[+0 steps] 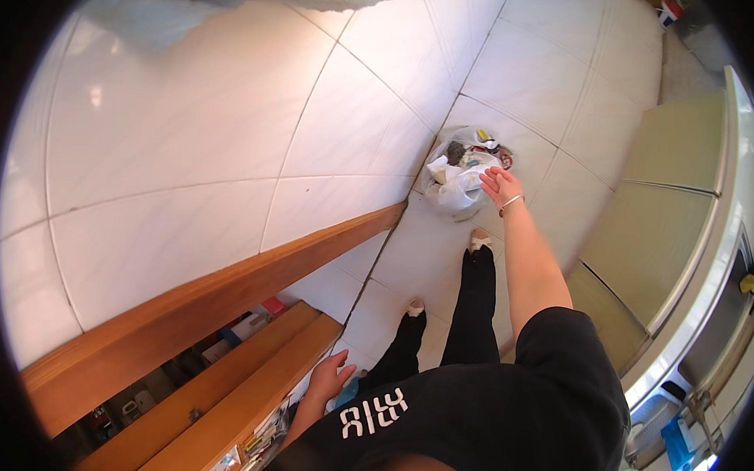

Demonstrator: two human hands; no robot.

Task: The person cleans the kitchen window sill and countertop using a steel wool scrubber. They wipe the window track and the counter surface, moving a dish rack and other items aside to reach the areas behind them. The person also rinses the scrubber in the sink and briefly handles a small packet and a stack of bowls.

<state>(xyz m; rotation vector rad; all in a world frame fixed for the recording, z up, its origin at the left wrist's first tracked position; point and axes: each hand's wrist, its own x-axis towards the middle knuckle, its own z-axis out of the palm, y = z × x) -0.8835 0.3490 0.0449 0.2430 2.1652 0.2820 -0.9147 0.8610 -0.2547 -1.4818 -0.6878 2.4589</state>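
Observation:
A translucent white plastic bag (456,194) full of mixed refuse sits on the tiled floor against the wall. My right hand (500,189), with a bracelet at its wrist, reaches out over the bag's near right edge; its fingers are spread and nothing shows in them. Whether the fingertips touch the bag I cannot tell. My left hand (331,376) hangs low beside the wooden cabinet, fingers apart, holding nothing. Inside the bag's mouth lie crumpled white paper (441,169), a dark clump (456,153) and a small yellow item (482,135).
A wooden cabinet with an open drawer (220,442) of small items stands at lower left. Greenish cabinet doors (651,236) line the right, under a counter with a sink and a blue container (678,444). My feet in light sandals are on the floor tiles.

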